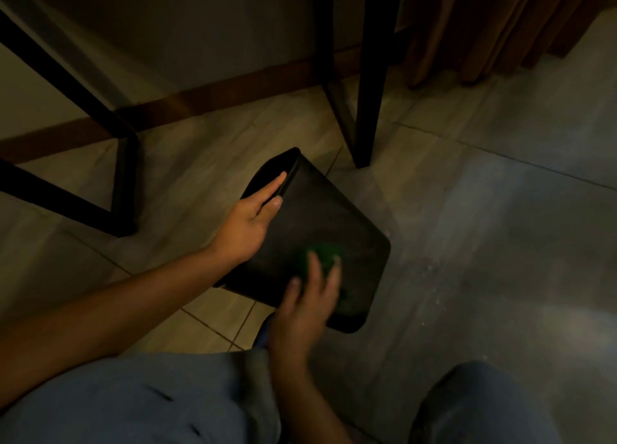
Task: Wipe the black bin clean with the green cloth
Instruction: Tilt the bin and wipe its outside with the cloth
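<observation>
The black bin (310,223) lies tipped on the floor (467,210), side wall upward for access. Left hand (248,223) grips its rim, steadying it. Right hand (309,306), fingers spread, presses the green cloth (325,255) against that wall.

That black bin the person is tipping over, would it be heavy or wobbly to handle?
Probably light: the left hand alone holds the black bin tilted by its rim. Its flat sides suggest it won't roll. It looks stiff, keeping its shape as the right hand presses the green cloth on it.
</observation>
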A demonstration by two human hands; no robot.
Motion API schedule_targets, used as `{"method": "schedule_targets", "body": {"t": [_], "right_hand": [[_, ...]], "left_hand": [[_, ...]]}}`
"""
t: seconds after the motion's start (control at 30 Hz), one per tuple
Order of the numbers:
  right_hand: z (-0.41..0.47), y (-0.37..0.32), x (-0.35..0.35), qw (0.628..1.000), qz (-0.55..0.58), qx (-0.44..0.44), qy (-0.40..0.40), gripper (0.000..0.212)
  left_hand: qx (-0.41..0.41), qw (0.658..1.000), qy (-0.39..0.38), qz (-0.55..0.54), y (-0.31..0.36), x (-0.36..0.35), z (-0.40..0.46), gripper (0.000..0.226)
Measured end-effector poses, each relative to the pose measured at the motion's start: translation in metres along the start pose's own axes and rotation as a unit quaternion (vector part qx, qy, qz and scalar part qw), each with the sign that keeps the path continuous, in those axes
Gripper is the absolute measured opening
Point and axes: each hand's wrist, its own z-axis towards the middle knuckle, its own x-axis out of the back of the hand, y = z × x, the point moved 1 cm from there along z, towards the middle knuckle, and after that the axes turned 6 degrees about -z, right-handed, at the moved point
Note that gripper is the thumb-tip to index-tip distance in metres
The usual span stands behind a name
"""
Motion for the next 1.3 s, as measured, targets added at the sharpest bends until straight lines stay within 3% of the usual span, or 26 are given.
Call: {"method": "schedule_targets", "body": {"t": [0.1, 0.17, 0.27, 0.33, 0.4, 0.5, 0.53, 0.6, 0.67, 0.73, 0.77, 0.8, 0.87, 0.93, 1.0, 1.03, 1.1, 1.13, 1.17, 1.23, 1.3], "right_hand": [[0.033, -0.047, -0.017, 0.992, -0.002, 0.125, -0.008, 0.043], [0.097, -0.021, -0.019, 0.991, -0.047, 0.123, -0.001, 0.044], [0.153, 0.059, 0.003, 0.995, -0.066, -0.07, 0.02, 0.049], [0.117, 0.078, 0.021, 0.986, -0.04, -0.158, 0.039, 0.054], [0.06, 0.044, 0.014, 0.994, -0.039, -0.096, 0.019, 0.055], [0.033, -0.033, -0.013, 0.989, -0.029, 0.145, -0.026, 0.046], [0.055, -0.039, -0.016, 0.983, -0.041, 0.177, -0.039, 0.045], [0.118, -0.004, -0.019, 0.987, -0.081, 0.13, -0.041, 0.047], [0.153, 0.053, -0.005, 0.996, -0.083, -0.023, 0.001, 0.049], [0.112, 0.07, 0.014, 0.989, -0.053, -0.135, 0.038, 0.05], [0.074, 0.06, 0.012, 0.989, -0.05, -0.134, 0.028, 0.05], [0.037, 0.04, 0.008, 0.994, -0.045, -0.099, 0.02, 0.049], [0.001, -0.009, -0.004, 0.998, -0.023, 0.056, -0.005, 0.044], [0.055, -0.024, -0.016, 0.99, -0.031, 0.133, -0.032, 0.04], [0.128, 0.015, -0.022, 0.994, -0.069, 0.077, -0.035, 0.043], [0.146, 0.045, -0.016, 0.996, -0.09, 0.001, -0.021, 0.046], [0.122, 0.076, 0.005, 0.991, -0.058, -0.123, -0.012, 0.049], [0.086, 0.072, 0.008, 0.99, -0.043, -0.132, -0.01, 0.049], [0.051, 0.052, 0.009, 0.992, -0.023, -0.122, -0.021, 0.047], [-0.005, 0.003, 0.001, 0.998, 0.001, -0.001, -0.055, 0.046], [0.01, -0.019, -0.007, 0.991, -0.005, 0.121, -0.065, 0.045]], "left_hand": [[-0.003, 1.0, 0.007, 0.007, 0.002, 0.003, -0.005, 0.047], [-0.013, 1.0, 0.01, 0.022, 0.002, 0.002, -0.005, 0.048], [-0.005, 1.0, 0.016, 0.015, 0.001, -0.001, -0.008, 0.047], [-0.009, 1.0, 0.015, -0.01, 0.003, -0.007, -0.007, 0.046], [-0.014, 1.0, 0.013, -0.004, 0.006, -0.008, -0.004, 0.045], [-0.02, 1.0, 0.007, 0.023, 0.006, -0.004, -0.004, 0.046], [-0.02, 0.999, 0.012, 0.025, 0.004, -0.001, -0.006, 0.047], [-0.019, 0.999, 0.03, 0.038, 0.002, 0.002, -0.01, 0.049], [-0.007, 0.999, 0.028, 0.03, -0.002, 0.002, -0.011, 0.048], [-0.007, 1.0, 0.015, 0.009, -0.001, 0.0, -0.009, 0.047], [-0.006, 1.0, 0.014, 0.01, 0.001, -0.001, -0.008, 0.047], [-0.004, 1.0, 0.017, 0.02, 0.0, -0.003, -0.007, 0.046], [-0.005, 0.998, 0.033, 0.049, 0.0, -0.003, -0.007, 0.047], [-0.02, 0.995, 0.061, 0.078, 0.001, -0.001, -0.011, 0.048], [-0.014, 0.994, 0.08, 0.075, -0.003, 0.001, -0.009, 0.048], [-0.008, 0.995, 0.075, 0.062, -0.004, 0.001, -0.01, 0.049], [-0.002, 0.998, 0.046, 0.044, 0.002, 0.0, -0.01, 0.047], [-0.006, 0.999, 0.031, 0.044, 0.004, -0.001, -0.009, 0.046], [-0.007, 0.999, 0.021, 0.047, 0.006, -0.002, -0.007, 0.046], [-0.003, 0.998, 0.03, 0.056, 0.005, -0.002, -0.003, 0.046], [0.004, 0.997, 0.056, 0.06, -0.001, 0.001, -0.004, 0.046]]}}
